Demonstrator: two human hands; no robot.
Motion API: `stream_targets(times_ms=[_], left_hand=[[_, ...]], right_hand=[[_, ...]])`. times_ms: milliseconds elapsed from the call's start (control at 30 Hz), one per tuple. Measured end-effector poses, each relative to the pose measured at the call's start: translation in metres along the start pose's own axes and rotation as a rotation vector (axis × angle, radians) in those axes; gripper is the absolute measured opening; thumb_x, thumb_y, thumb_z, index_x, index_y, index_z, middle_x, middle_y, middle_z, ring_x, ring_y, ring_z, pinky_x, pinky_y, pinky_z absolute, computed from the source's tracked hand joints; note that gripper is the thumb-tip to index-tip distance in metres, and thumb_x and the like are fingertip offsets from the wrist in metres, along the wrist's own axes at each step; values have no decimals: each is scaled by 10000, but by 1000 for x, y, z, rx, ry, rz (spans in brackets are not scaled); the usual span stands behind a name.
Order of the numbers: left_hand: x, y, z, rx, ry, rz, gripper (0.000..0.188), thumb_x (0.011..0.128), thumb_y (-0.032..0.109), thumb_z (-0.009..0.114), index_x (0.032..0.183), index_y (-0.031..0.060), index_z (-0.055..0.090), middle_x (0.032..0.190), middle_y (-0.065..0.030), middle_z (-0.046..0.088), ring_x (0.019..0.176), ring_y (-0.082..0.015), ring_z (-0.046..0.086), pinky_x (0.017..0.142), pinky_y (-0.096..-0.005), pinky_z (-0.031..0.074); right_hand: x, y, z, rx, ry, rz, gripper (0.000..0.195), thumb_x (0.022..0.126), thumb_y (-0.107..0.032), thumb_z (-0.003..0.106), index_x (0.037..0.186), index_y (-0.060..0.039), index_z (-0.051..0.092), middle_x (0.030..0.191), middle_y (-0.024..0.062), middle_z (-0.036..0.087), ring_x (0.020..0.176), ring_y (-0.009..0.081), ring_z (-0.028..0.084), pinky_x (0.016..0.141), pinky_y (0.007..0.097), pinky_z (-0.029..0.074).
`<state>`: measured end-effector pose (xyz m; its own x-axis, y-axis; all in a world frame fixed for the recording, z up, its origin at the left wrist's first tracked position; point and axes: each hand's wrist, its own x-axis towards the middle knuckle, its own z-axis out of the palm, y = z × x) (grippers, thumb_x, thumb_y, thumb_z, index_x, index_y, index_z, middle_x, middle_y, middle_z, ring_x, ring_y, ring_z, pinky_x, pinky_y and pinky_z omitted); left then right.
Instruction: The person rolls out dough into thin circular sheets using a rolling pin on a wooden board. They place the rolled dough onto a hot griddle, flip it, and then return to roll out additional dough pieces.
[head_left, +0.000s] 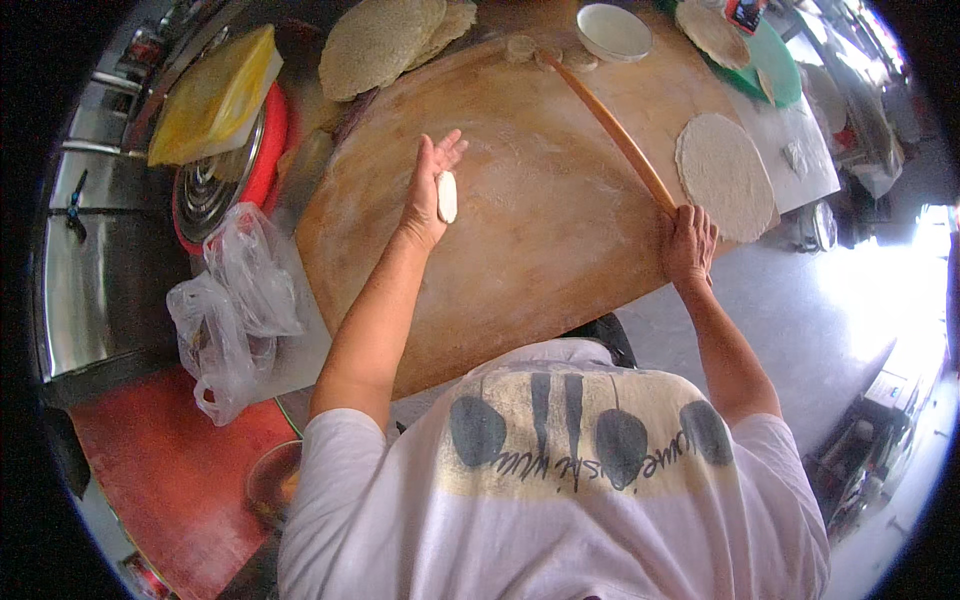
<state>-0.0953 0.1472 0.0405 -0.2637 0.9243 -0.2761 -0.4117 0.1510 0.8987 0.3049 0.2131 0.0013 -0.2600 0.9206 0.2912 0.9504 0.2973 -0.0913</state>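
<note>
My left hand (431, 187) is raised over the left half of a floured wooden board (525, 247), its fingers extended. A small pale piece of dough (447, 197) rests against its palm, seen nearly edge-on. At the board's near right, my right hand (691, 244) grips the near end of a long, thin wooden rolling pin (619, 139). The pin's far end reaches small rounds of dough (520, 49) at the back of the board. Just beyond my right hand lies a rolled-out dough sheet (724, 176).
Cooked flatbreads (382, 49) are stacked at the back left, and a white bowl (615, 32) stands behind the pin. A green tray (776, 67) holds another flatbread (712, 34) and a phone (745, 13). Plastic bags (240, 300) and a red-rimmed pan (274, 150) occupy the left.
</note>
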Motion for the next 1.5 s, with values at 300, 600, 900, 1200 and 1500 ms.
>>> stream_targets(times_ms=[300, 600, 900, 1200, 1500], left_hand=[[11, -24, 1, 288, 84, 135, 815, 957, 708, 291, 1422, 54, 436, 1324, -155, 583, 1257, -254, 507, 1078, -401, 356], [52, -72, 29, 1441, 228, 770, 561, 926, 307, 608, 1417, 98, 435, 1448, -184, 401, 1378, -387, 320, 1115, -601, 201], [39, -17, -3, 1013, 6, 282, 470, 890, 96, 648, 1339, 16, 531, 1324, -188, 582, 1234, -313, 551, 1041, -402, 430], [2, -6, 3, 1347, -20, 187, 594, 712, 101, 793, 1261, 38, 576, 1159, -164, 634, 1097, -326, 588, 922, -418, 474], [13, -3, 17, 1105, 112, 602, 302, 733, 122, 781, 983, 22, 643, 976, -127, 679, 859, -285, 664, 736, -383, 519]], right_hand=[[-4, 6, 8, -32, -64, 37, 176, 925, -254, 561, 994, -102, 506, 983, 116, 543, 999, 323, 537, 839, 451, 384], [-8, 16, 13, -62, -89, 70, 255, 851, -280, 633, 1008, -113, 520, 1032, 100, 524, 1037, 291, 522, 891, 440, 375], [-3, 3, -3, 56, -26, 9, 246, 867, -304, 619, 972, -96, 541, 974, 117, 523, 974, 308, 514, 854, 437, 384], [2, -3, -13, 102, -17, 13, 204, 859, -253, 632, 950, -88, 551, 970, 114, 532, 987, 304, 521, 862, 440, 388], [-8, -3, -3, 15, -30, 26, 214, 876, -280, 584, 986, -100, 545, 1000, 117, 537, 997, 310, 525, 854, 458, 379]])
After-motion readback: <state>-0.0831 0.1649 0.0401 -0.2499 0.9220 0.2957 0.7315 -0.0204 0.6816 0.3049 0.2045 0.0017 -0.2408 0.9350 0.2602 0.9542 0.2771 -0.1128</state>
